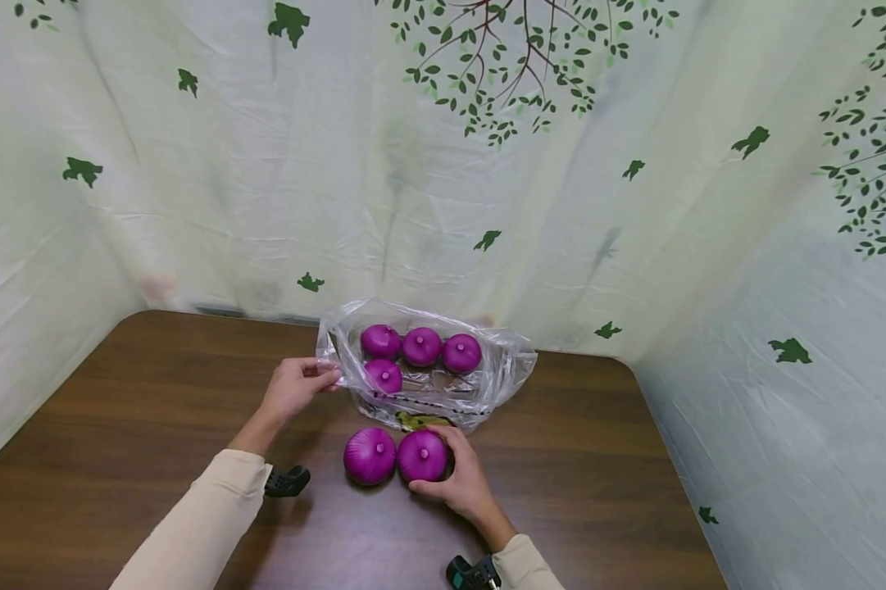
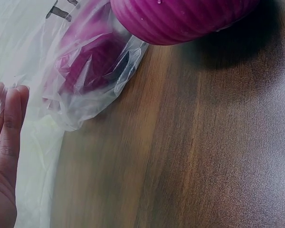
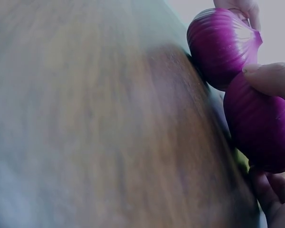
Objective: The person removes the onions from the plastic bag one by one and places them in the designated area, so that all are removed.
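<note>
A clear plastic bag (image 1: 505,373) lies near the table's far edge with several purple onions (image 1: 421,347) inside it. My left hand (image 1: 295,392) pinches the bag's left edge between thumb and fingers; the left wrist view shows the same fingers (image 2: 12,121) on the film. In front of the bag, two more onions stand side by side on the table. Thumb and fingers of my right hand (image 1: 461,479) curl round the right one (image 1: 423,456). Beside it, touching or nearly so, sits the left onion (image 1: 370,456), with no hand on it.
The brown wooden table (image 1: 583,492) extends to both sides of the hands. A pale curtain (image 1: 214,164) printed with green leaves hangs behind it and at the sides. Dark straps (image 1: 286,482) with devices sit at both wrists.
</note>
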